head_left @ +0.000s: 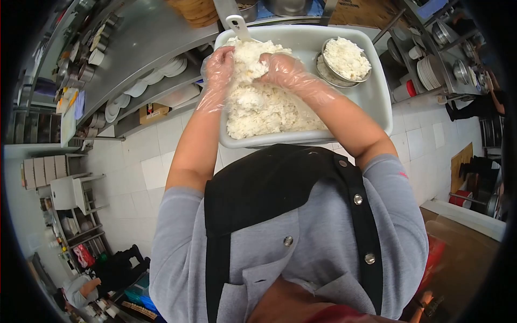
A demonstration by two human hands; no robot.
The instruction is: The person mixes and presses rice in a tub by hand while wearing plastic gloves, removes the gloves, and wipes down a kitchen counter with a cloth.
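Observation:
A heap of white cooked rice [264, 110] lies in the left part of a large white plastic tub [385, 102]. Clear plastic gloves cover both of my hands. My left hand [219, 67], its fingers curled, is at the tub's left wall against the upper part of the heap. Opposite it, my right hand [283, 70] has bent fingers gripping into the rice; their tips are partly hidden. A white-handled scoop or paddle [237, 26] leans at the far left corner, its lower end buried in rice. At the tub's right end, a metal bowl [362, 79] is piled with rice.
Left of the tub runs a steel counter [156, 32] with stacked plates [173, 67] on the shelf below. Bamboo steamers [196, 12] stand at the back. More plates [428, 72] fill a rack at right. Other people [121, 269] are at the edges of view.

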